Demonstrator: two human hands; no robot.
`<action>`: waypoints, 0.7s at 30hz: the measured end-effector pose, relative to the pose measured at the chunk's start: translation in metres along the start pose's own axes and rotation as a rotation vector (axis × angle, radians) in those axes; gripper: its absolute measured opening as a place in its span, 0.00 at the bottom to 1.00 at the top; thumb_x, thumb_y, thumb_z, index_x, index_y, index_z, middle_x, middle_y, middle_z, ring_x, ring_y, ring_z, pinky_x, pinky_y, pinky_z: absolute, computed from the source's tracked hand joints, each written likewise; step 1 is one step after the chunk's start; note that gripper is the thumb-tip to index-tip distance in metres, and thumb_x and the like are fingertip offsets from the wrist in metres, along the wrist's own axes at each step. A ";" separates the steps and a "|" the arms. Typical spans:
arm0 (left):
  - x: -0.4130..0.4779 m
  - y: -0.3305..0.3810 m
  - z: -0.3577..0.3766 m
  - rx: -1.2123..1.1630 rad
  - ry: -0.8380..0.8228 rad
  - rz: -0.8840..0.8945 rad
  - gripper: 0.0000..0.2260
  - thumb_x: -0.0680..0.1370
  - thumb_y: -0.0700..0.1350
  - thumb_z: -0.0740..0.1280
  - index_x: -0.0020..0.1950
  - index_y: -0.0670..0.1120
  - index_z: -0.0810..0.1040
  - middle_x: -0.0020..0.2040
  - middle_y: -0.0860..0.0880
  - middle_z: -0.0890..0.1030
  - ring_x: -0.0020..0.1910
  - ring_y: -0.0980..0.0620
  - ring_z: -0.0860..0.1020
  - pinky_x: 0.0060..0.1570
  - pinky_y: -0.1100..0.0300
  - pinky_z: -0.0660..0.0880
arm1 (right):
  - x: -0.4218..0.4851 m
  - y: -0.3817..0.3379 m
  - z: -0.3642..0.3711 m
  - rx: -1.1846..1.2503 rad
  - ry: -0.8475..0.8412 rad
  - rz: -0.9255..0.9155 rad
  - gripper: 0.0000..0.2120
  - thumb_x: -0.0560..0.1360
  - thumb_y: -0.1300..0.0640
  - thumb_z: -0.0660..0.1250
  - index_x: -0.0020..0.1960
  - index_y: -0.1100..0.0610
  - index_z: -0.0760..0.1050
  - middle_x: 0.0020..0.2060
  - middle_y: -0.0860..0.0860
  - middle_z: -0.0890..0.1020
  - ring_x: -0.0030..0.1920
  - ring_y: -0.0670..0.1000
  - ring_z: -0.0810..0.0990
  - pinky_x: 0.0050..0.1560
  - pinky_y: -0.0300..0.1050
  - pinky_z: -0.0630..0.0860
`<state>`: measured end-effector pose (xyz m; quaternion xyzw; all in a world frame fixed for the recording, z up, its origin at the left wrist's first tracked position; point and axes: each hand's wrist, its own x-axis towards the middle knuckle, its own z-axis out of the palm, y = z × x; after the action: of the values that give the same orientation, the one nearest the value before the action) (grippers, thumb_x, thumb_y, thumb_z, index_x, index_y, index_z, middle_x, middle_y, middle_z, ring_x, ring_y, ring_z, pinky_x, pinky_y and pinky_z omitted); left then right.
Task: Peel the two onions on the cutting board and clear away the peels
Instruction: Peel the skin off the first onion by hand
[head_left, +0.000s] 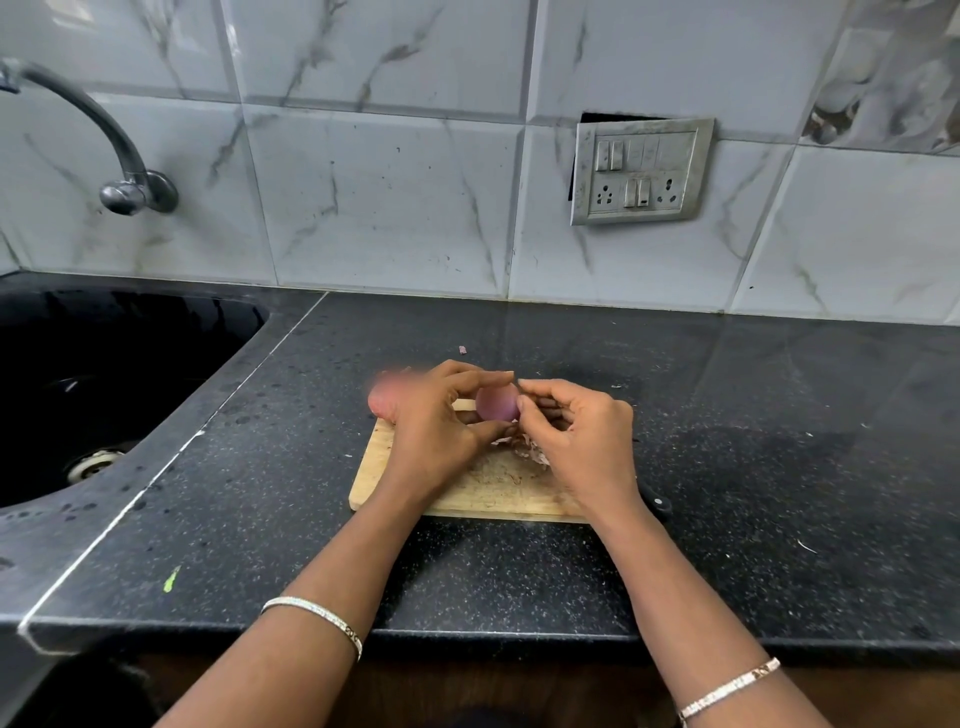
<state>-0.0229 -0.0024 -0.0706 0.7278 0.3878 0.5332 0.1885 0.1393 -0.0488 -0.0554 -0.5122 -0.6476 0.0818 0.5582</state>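
On black counter, right of sink: wooden board. Above its far edge the left hand grips a smooth purple onion, fingers over the top, thumb below. At that onion's upper right side the right hand pinches skin. Behind left hand lies a second onion, blurred. Under right hand, on board: peels.

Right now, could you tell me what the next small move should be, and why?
Probably the right hand should pull away the skin it seems to pinch at the top of the onion: the left hand grips it, it looks nearly bare, and peels already lie on the cutting board.
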 end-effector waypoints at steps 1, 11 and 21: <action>0.000 0.000 0.000 0.000 0.002 0.004 0.20 0.68 0.42 0.82 0.59 0.53 0.86 0.53 0.57 0.82 0.52 0.57 0.83 0.52 0.51 0.83 | 0.000 0.000 0.000 -0.001 -0.004 -0.008 0.09 0.74 0.59 0.75 0.54 0.54 0.86 0.41 0.40 0.86 0.42 0.37 0.84 0.48 0.37 0.82; -0.002 0.003 0.000 0.051 0.006 0.060 0.19 0.70 0.43 0.81 0.60 0.51 0.86 0.52 0.55 0.82 0.50 0.59 0.82 0.48 0.56 0.83 | 0.001 0.003 -0.001 -0.074 0.021 -0.097 0.07 0.75 0.63 0.74 0.51 0.56 0.87 0.43 0.47 0.88 0.42 0.31 0.81 0.58 0.48 0.82; -0.001 0.000 0.001 0.037 -0.022 0.023 0.21 0.67 0.43 0.83 0.59 0.53 0.86 0.52 0.57 0.82 0.51 0.58 0.82 0.50 0.53 0.83 | 0.005 0.011 0.001 -0.151 0.002 -0.121 0.04 0.75 0.62 0.73 0.47 0.56 0.86 0.37 0.46 0.86 0.36 0.43 0.83 0.40 0.44 0.81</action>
<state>-0.0226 -0.0031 -0.0719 0.7415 0.3872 0.5199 0.1733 0.1455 -0.0396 -0.0599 -0.5127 -0.6811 -0.0015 0.5227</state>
